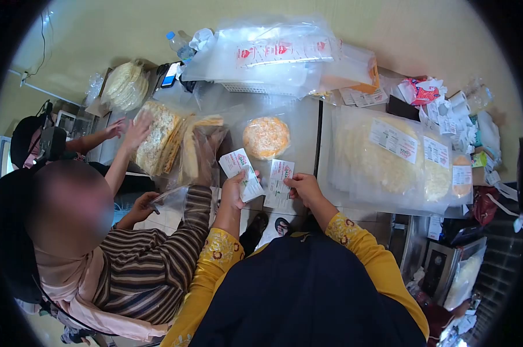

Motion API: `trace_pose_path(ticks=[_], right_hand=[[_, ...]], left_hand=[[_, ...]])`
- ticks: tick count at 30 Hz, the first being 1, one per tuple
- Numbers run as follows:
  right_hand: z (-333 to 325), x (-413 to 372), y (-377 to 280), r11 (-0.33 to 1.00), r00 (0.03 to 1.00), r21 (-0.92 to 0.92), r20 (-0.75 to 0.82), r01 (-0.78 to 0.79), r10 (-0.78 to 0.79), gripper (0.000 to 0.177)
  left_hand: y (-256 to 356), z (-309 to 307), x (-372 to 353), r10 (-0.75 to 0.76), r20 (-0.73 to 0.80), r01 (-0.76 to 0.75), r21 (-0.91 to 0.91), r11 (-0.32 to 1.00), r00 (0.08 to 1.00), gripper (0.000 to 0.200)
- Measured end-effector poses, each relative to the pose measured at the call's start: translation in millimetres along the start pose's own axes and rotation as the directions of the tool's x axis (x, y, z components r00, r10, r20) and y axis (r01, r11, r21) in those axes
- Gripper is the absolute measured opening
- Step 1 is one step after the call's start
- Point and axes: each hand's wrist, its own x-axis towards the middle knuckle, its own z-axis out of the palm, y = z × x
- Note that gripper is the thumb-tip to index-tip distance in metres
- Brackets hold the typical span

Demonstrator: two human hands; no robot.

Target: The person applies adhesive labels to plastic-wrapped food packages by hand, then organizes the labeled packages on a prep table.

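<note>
One round, orange-white, plastic-bagged flatbread (266, 137). Just nearer the wearer: left hand (236, 188) grips fanned white printed rectangular paper labels (236, 163); right hand (305, 188) pinches similar labels (280, 184), count unclear. Loosened left grip could scatter the fan.

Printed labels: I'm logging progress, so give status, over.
Left hand: gripping several labels. Right hand: pinching a label. Round bagged item: flat on table, beyond both hands. No obstruction seen between hands.
</note>
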Motion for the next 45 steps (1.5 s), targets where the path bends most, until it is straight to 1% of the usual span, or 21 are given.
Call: trace_pose_path(ticks=[4,9,10,13,14,17,21,23,26,28,32,33,34,37,38,40,41,42,43,44,45], right_hand=[[2,-2,-5,0.999,0.999,-0.019,0.031,-0.036,0.036,0.011],[13,-6,-7,0.991,0.983,-0.055,0.126,-0.126,0.132,0.014],[14,-5,-5,0.988,0.978,-0.051,0.141,-0.147,0.153,0.015],[16,0,-2,0.978,0.955,-0.088,0.215,-0.188,0.203,0.014],[14,0,-4,0.971,0.942,-0.128,0.245,-0.203,0.229,0.014],[10,2,1,0.977,0.941,0.027,0.277,-0.21,0.195,0.015],[6,-2,-8,0.963,0.99,0.255,0.128,-0.088,0.057,0.015],[8,3,-7,0.933,1.0,0.359,0.029,-0.001,-0.01,0.015],[25,12,-12,0.854,0.993,0.511,0.018,0.092,-0.118,0.018],[36,18,-14,0.872,0.994,0.479,-0.008,0.102,-0.112,0.018],[55,29,-17,0.91,0.994,0.402,-0.09,0.098,-0.067,0.02],[55,27,-22,0.931,0.995,0.354,-0.079,0.088,-0.064,0.02],[53,22,-26,0.95,0.996,0.303,-0.067,0.076,-0.059,0.021],[39,12,-32,0.989,0.997,0.142,-0.079,0.032,-0.021,0.021],[32,9,-31,0.996,0.996,0.085,-0.09,0.014,-0.006,0.021],[11,5,-19,0.997,0.987,0.072,-0.16,0.031,-0.019,0.021],[2,4,-11,0.997,0.98,0.064,-0.197,0.04,-0.026,0.022],[-6,8,1,0.979,0.926,0.012,-0.33,0.201,-0.186,0.018],[-12,14,12,0.935,0.829,-0.059,-0.446,0.349,-0.338,0.015],[-18,23,21,0.866,0.693,-0.148,-0.542,0.478,-0.476,0.012],[-15,21,14,0.765,0.562,-0.327,-0.531,0.555,-0.634,0.014]], left_hand=[[2,6,-5,-0.002,0.038,0.005,-0.077,0.997,0.999,0.027],[-3,28,-25,0.023,0.089,-0.006,-0.194,0.981,0.996,0.027],[-7,30,-29,-0.009,0.062,0.023,-0.228,0.973,0.998,0.028],[-18,45,-51,-0.019,0.097,0.044,-0.262,0.964,0.995,0.027],[-20,53,-60,-0.003,0.04,0.012,-0.227,0.974,0.999,0.031],[-27,55,-72,0.04,0.063,-0.026,-0.209,0.978,0.997,0.036],[-30,68,-92,0.013,-0.056,-0.026,-0.247,0.969,0.998,0.039],[-36,63,-95,0.01,0.014,-0.006,-0.294,0.956,1.0,0.04],[-40,55,-96,-0.043,0.086,0.069,-0.325,0.943,0.995,0.039],[-41,50,-96,-0.074,0.102,0.105,-0.342,0.934,0.992,0.039],[-41,48,-96,-0.105,0.036,0.111,-0.304,0.946,0.994,0.038],[-42,46,-94,-0.119,0.007,0.116,-0.287,0.951,0.993,0.038],[-44,42,-93,-0.132,-0.024,0.121,-0.271,0.955,0.991,0.037],[-47,32,-93,-0.16,0.004,0.157,-0.234,0.959,0.987,0.035],[-48,28,-94,-0.172,-0.03,0.162,-0.211,0.964,0.985,0.034],[-51,20,-95,-0.192,-0.098,0.175,-0.166,0.971,0.976,0.032],[-55,12,-93,-0.157,-0.138,0.143,-0.107,0.984,0.978,0.031],[-60,1,-91,-0.121,-0.176,0.114,-0.046,0.992,0.977,0.031],[-61,-2,-93,-0.082,-0.212,0.088,0.016,0.996,0.974,0.03],[-62,-6,-94,-0.05,-0.216,0.062,0.051,0.997,0.975,0.03],[-60,-5,-97,-0.017,-0.218,0.037,0.087,0.995,0.976,0.03]])
